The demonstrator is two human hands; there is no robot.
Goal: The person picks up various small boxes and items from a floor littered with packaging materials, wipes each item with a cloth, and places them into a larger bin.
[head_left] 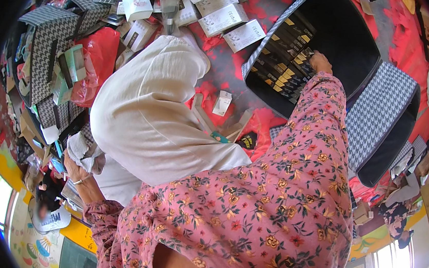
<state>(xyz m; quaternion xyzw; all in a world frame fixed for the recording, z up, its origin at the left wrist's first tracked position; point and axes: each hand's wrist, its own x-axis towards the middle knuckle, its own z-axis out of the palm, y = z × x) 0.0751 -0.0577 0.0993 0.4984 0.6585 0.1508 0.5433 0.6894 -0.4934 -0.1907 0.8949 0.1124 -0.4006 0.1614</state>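
Observation:
My left hand (73, 168) is closed around a crumpled grey cloth (86, 153), beside my bent knee in pale trousers. My right hand (321, 63) reaches into an open storage box (348, 36) with a black lining and houndstooth outside. Its fingers are curled at the edge of the rows of small black cartons (289, 53) with gold marks; what they grip, if anything, is hidden. These cartons fill the left part of the box. The houndstooth lid (379, 113) lies to the right of the box.
White cartons (223, 18) lie scattered ahead on red sheeting. More houndstooth boxes (49, 51) and a red plastic bag (97, 63) crowd the left. A small white carton (222, 103) lies by my knee. Another person (50, 206) is at the lower left.

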